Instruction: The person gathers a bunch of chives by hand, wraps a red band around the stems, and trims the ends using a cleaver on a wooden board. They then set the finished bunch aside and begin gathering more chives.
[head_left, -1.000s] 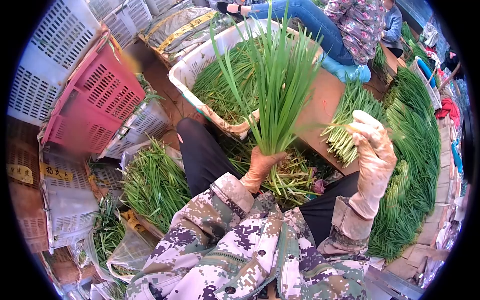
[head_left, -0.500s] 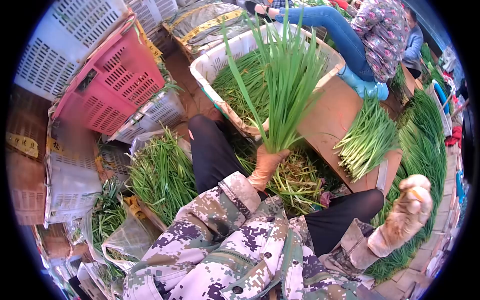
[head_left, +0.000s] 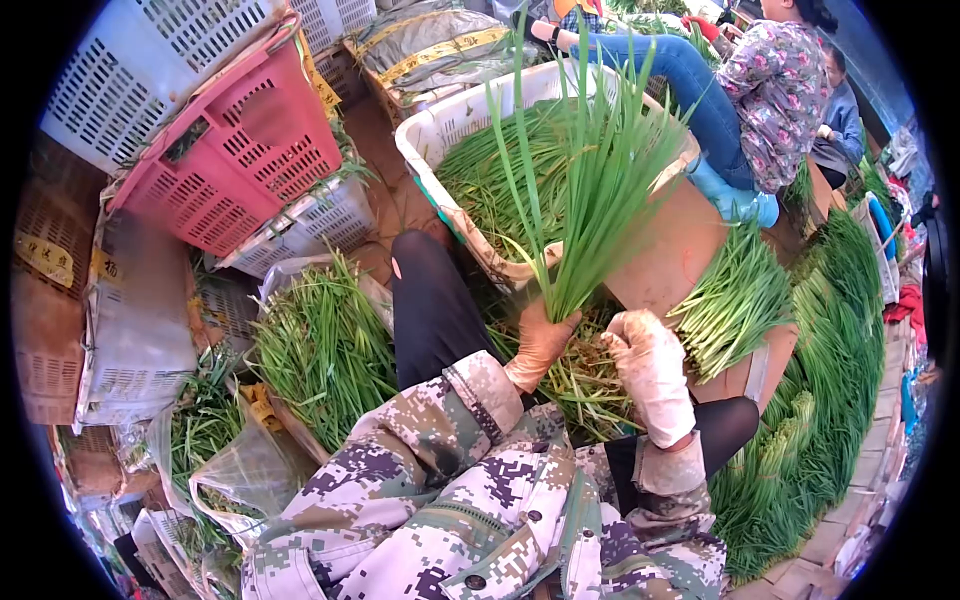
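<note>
Gloved and wrapped round the lower stems, my left hand [head_left: 543, 345] holds up a bunch of garlic chives [head_left: 585, 210], its long leaves fanning upward. Just right of those stems is my right hand [head_left: 652, 375], in a pale stained glove, with fingers curled in; whatever they may pinch is too small to make out. Trimmings of stems and leaves [head_left: 590, 395] lie below both hands, between my knees. A neat pile of chives [head_left: 735, 300] rests on a brown board [head_left: 660, 250] to the right.
Ahead stands a white basket [head_left: 408, 140] of loose chives. Leaves fill an open bag [head_left: 325, 355] by my left knee. Stacked crates, one pink [head_left: 235, 150], rise at left. Long rows of chives [head_left: 835, 370] line the right. A person in flowered clothing [head_left: 775, 100] sits ahead right.
My right hand has swung in from the far right to beside the stems. The left hand keeps its hold on the bunch, whose leaves lean a little further right.
</note>
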